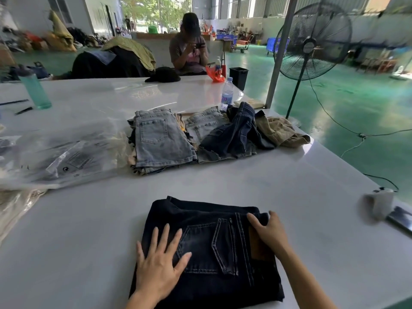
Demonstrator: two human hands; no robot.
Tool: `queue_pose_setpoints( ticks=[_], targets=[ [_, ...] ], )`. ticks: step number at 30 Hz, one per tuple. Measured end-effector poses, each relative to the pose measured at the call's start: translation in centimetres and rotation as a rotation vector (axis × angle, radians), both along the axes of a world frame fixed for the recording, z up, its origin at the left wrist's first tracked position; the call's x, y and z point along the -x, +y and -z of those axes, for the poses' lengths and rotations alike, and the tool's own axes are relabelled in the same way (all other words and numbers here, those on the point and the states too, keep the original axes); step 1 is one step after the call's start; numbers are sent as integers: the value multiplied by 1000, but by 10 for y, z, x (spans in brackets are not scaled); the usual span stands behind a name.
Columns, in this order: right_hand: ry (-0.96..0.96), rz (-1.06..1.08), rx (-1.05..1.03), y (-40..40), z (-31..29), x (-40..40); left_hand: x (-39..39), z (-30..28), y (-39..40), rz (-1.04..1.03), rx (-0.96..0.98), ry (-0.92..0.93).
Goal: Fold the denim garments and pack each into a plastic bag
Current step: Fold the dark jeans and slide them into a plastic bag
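Nearest the camera, the folded dark indigo denim garment with pale contrast stitching (214,248) lies flat on the glossy white surface (312,219), back pocket and brown leather waistband patch (258,244) facing up. The left hand (159,262) presses down on its left half, fingers (166,236) straight and splayed wide, palm flat, holding nothing. The right hand (269,230) rests at the waistband's far right corner, its fingers (256,221) stretched over the fold edge while the thumb stands out beyond the edge; whether that edge is pinched cannot be told. Both forearms reach forward from the bottom of the view, the right one crossing the garment's near right corner. Judging by the several stacked layers, the bundle should be soft but fairly heavy and dense, not slippery, and inclined to spring open; it would be best lifted with a hand slid under each side edge so the fold stays together. Farther off lie the clear printed plastic bags (66,157) at the left, a stack of folded light blue denim shorts (160,141) in the middle, and a loose heap of dark and tan garments (249,132) at the right.
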State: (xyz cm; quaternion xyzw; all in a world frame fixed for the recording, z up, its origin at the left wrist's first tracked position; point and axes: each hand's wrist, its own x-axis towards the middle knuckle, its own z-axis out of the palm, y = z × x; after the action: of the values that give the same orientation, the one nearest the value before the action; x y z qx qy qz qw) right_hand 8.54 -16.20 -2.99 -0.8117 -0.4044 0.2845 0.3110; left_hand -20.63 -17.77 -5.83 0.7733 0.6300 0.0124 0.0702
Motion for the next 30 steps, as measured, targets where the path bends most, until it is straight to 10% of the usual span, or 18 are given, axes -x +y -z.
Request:
queue_pose_setpoints(
  ticks=[6,12,15,18,23,26,30],
  targets=[
    [398,83,-203,1,5,-11,-7,8,26,111,20,94],
    [235,320,-167,-16,7,-54,-54,-8,62,264,-56,50],
    [-296,193,227,-20,-7,-65,-61,11,50,317,-2,92],
    [-715,57,-12,-10,-26,-52,-55,16,54,357,-24,128],
    [-687,-470,181,1,-2,6,-46,1,80,470,1,183],
    [-668,-433,356,6,7,14,-54,5,68,280,-13,155],
    [-606,-563,97,46,-3,51,-65,11,39,16,-148,45]
  ],
)
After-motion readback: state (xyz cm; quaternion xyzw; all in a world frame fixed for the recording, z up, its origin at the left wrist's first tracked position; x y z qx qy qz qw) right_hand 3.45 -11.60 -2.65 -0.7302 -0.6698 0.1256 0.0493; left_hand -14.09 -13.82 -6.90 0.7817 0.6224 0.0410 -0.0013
